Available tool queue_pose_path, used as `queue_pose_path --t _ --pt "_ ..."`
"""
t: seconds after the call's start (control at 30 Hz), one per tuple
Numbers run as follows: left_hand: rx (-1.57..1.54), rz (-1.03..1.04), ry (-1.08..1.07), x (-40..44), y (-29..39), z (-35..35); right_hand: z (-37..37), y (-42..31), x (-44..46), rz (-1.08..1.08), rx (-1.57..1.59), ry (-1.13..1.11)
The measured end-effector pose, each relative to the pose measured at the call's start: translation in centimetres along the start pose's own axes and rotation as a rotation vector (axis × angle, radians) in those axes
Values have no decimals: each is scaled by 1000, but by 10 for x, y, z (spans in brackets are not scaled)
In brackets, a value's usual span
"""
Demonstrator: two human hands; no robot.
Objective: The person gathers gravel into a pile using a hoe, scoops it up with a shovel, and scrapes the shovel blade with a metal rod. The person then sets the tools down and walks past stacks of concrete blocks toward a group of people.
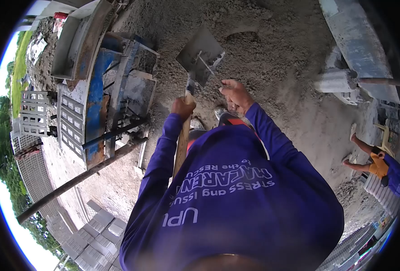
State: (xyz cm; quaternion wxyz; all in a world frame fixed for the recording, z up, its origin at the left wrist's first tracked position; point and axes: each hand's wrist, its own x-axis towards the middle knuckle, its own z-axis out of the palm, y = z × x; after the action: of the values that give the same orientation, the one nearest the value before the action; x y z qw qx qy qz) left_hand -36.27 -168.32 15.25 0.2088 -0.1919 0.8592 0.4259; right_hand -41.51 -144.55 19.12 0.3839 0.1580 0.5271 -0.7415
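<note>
My left hand [183, 108] is closed around the wooden handle of a shovel [182, 140], which runs down along my body. The shovel's flat, square blade [195, 47] is raised in front of me over the grey mix and has pale residue along its right edge. Just right of the blade, my right hand [237, 95] has its fingers curled. A thin pale rod [205, 62] lies across the blade face and lines up with these fingers; its grip end is too small to make out clearly.
Loose grey sand-like mix [272, 49] spreads ahead. On the left stands a blue-and-grey metal block machine [98, 95] with a long pole [82, 180]. Grey blocks [96, 239] are stacked at lower left. A large metal sheet [358, 40] is at upper right; a seated person [382, 167] is at right.
</note>
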Motion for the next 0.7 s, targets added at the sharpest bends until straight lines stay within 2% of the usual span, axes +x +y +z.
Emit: queue_pose_path --t 0.03,0.13,0.2,0.3,0.37,0.4,0.43,0.5,0.53,0.63,0.7 --pt "-65 -23 -10 -3 8 -8 -3 -15 -2 -81 -52 69" --pt "-208 -65 -46 -1 23 -29 5 -76 -47 -474 -199 71" --pt "-246 -35 -69 -4 51 -47 16 -92 -68 -731 -292 63" --pt "-293 45 -93 8 71 -66 -8 -17 -4 -913 -609 456" --pt "-325 64 -117 12 86 -76 -44 60 33 -620 -901 664" --pt "-341 52 -114 15 90 -77 -78 104 45 -522 -1069 558" --pt "-221 118 -72 23 88 -77 -103 125 54 -425 -1232 449" --pt "25 214 3 33 68 -71 -98 101 35 -463 -1100 396" --pt "31 82 -30 31 61 -66 -89 97 8 -448 -1022 371" --pt "469 23 85 35 36 -44 -71 52 -9 -475 -943 525" --pt "521 -24 64 34 5 -28 -45 10 -28 -600 -752 584"
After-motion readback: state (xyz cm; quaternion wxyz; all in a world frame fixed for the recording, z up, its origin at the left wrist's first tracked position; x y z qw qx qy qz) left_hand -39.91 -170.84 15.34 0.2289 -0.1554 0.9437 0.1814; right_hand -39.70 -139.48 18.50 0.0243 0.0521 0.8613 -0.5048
